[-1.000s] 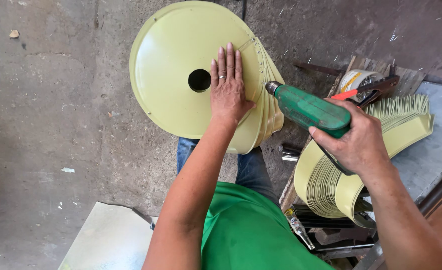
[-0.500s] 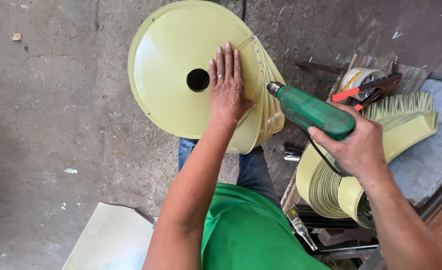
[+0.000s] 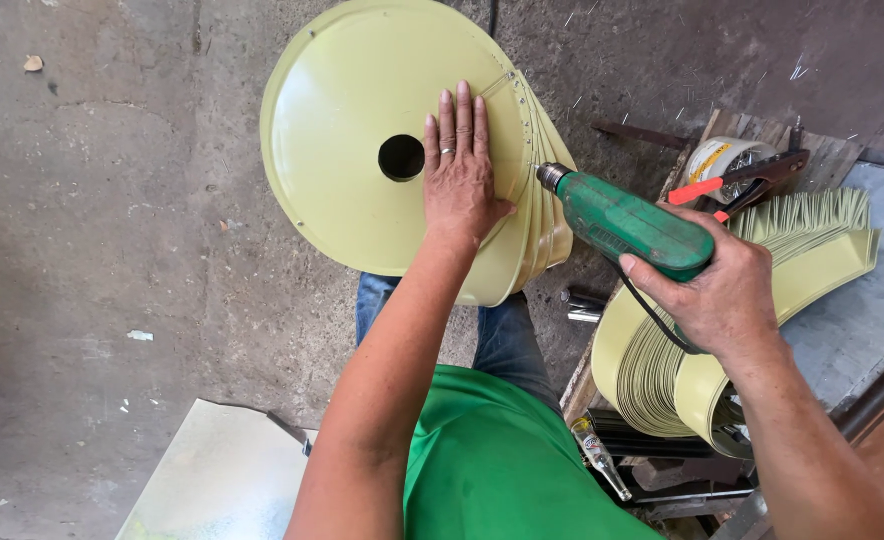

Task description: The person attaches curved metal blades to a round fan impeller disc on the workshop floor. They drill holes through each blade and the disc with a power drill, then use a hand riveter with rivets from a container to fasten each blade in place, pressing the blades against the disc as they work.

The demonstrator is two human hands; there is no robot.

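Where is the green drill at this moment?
In the head view, right of centre: the green drill is gripped by the right hand, its tip at the edge of the pale yellow disc.

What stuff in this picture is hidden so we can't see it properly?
Head view only:
- The drill bit: the green drill points at the rim of the yellow-green metal disc, but the tip is too small to make out.
- The disc's top edge is cut off by the frame.
- The drill's grip is covered by the right hand.
- The disc surface under the left hand is hidden.
- The stack of curved strips runs behind the right arm.
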